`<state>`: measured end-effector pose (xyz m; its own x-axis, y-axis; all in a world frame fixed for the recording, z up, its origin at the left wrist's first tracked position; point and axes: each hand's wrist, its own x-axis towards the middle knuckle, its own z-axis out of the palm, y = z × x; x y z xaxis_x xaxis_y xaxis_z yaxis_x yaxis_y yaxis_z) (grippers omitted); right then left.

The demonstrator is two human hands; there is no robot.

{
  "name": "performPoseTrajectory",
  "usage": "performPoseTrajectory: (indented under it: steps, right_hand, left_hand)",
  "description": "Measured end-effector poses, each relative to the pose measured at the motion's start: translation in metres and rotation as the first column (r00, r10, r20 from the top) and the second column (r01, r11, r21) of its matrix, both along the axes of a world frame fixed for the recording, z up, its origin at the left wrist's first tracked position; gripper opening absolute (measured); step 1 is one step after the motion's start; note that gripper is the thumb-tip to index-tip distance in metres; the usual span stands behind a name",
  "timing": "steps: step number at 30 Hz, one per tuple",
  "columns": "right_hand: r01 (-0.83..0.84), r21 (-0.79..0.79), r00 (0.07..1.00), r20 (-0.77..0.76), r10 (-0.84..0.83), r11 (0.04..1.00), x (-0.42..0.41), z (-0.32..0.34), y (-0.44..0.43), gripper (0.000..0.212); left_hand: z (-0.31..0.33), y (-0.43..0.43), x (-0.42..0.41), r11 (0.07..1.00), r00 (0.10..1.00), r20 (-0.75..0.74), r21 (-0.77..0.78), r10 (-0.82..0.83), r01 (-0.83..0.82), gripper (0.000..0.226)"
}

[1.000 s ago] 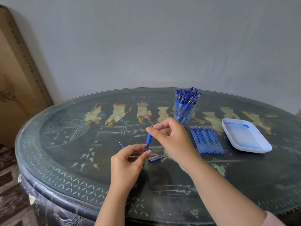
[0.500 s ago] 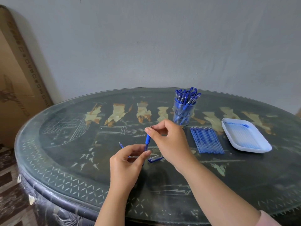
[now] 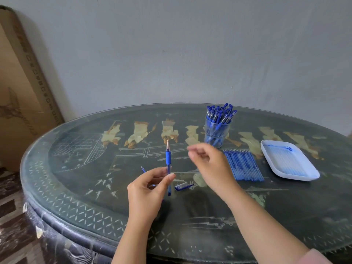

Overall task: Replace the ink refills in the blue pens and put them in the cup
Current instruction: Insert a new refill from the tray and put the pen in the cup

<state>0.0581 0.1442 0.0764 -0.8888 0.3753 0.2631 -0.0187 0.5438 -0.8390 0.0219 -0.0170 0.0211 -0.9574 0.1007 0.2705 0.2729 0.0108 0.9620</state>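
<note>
Left hand [image 3: 146, 189] pinches the uncapped blue pen [image 3: 168, 159] upright — tip up. Right hand [image 3: 211, 166], blurred, hangs loosely curled, empty.

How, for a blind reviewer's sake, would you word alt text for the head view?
A person's left hand holds an uncapped blue pen upright, tip up, above a dark table; the blurred right hand hovers beside it, holding nothing. A pen cap lies nearby; behind are a cup of pens, a row of refills and a white tray.
</note>
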Motion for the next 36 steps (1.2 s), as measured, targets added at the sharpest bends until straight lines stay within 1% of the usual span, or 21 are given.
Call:
performPoseTrajectory:
  steps: [1,2,3,5,6,8,11,13,14,16,17,19,20,21,23,25,27,32,36]
  right_hand:
    - [-0.052,0.152,0.994,0.101,0.037,0.987,0.001,-0.006,0.004,0.017]
    - [-0.131,0.264,0.977,0.198,0.079,0.956,0.001,-0.013,0.007,0.021]
    - [-0.206,0.334,0.955,0.272,0.115,0.92,0.001,-0.02,0.009,0.026]
    - [-0.307,0.405,0.922,0.352,0.163,0.861,0.002,-0.03,0.009,0.032]
    - [-0.331,0.426,0.914,0.368,0.174,0.842,0.002,-0.033,0.009,0.032]
    - [-0.333,0.447,0.918,0.356,0.176,0.83,0.002,-0.038,0.008,0.025]
    - [-0.273,0.441,0.94,0.31,0.14,0.855,0.005,-0.041,0.01,0.013]
    - [-0.178,0.386,0.962,0.262,0.077,0.905,0.005,-0.041,0.018,0.01]
    - [-0.108,0.32,0.972,0.233,0.033,0.941,0.005,-0.038,0.024,0.011]
    - [0.029,0.11,0.982,0.184,-0.049,0.994,0.006,-0.028,0.033,0.019]
    - [0.07,-0.019,0.986,0.15,-0.066,0.997,0.006,-0.02,0.036,0.025]
    - [0.061,-0.284,0.998,0.039,-0.052,0.957,0.004,-0.002,0.036,0.034]
    - [0.026,-0.398,0.999,-0.03,-0.041,0.917,0.003,0.008,0.033,0.034]
    - [-0.012,-0.488,0.995,-0.094,-0.039,0.873,0.001,0.018,0.029,0.031]
    - [-0.077,-0.595,0.985,-0.171,-0.032,0.8,-0.003,0.035,0.019,0.023]
    - [-0.135,-0.617,0.981,-0.192,0.018,0.775,-0.007,0.046,0.01,0.02]
    - [-0.162,-0.569,0.982,-0.17,0.078,0.806,-0.009,0.051,0.002,0.018]
    - [-0.164,-0.45,0.986,-0.076,0.146,0.878,-0.01,0.049,-0.005,0.017]
    - [-0.163,-0.469,0.986,-0.056,0.155,0.868,-0.009,0.047,-0.005,0.018]
  left_hand:
    - [0.0,0.0,0.0,1.0,1.0,0.016,0.012,-0.005,0.004,0.016]
    - [0.001,0.0,0.0,1.0,0.999,0.035,0.028,-0.012,0.011,0.016]
    - [0.001,0.0,0.0,0.999,0.998,0.055,0.045,-0.023,0.021,0.016]
    - [0.002,0.001,0.0,0.997,0.996,0.082,0.059,-0.044,0.039,0.015]
    - [0.002,0.0,0.0,0.997,0.995,0.091,0.057,-0.052,0.047,0.015]
    - [0.003,0.0,0.0,0.997,0.992,0.107,0.057,-0.066,0.06,0.015]
    - [0.004,-0.001,0.001,0.992,0.986,0.139,0.101,-0.093,0.079,0.016]
    - [0.006,-0.001,0.002,0.987,0.982,0.15,0.126,-0.118,0.099,0.016]
    - [0.007,-0.001,0.002,0.985,0.979,0.155,0.131,-0.135,0.115,0.017]
    - [0.009,-0.001,0.002,0.976,0.969,0.166,0.151,-0.181,0.156,0.017]
    - [0.01,-0.001,0.003,0.97,0.963,0.174,0.163,-0.208,0.18,0.017]
    - [0.011,-0.002,0.003,0.953,0.941,0.199,0.19,-0.273,0.236,0.018]
    - [0.011,-0.001,0.004,0.942,0.927,0.216,0.203,-0.308,0.266,0.018]
    - [0.011,-0.001,0.005,0.933,0.912,0.231,0.207,-0.34,0.295,0.018]
    - [0.01,0.0,0.006,0.919,0.887,0.251,0.181,-0.387,0.35,0.019]
    - [0.009,0.001,0.007,0.909,0.872,0.259,0.153,-0.416,0.388,0.023]
    - [0.009,0.002,0.006,0.901,0.862,0.264,0.147,-0.433,0.408,0.028]
    - [0.008,0.001,0.005,0.893,0.857,0.254,0.14,-0.449,0.427,0.027]
    - [0.007,0.001,0.004,0.896,0.86,0.252,0.134,-0.444,0.424,0.027]
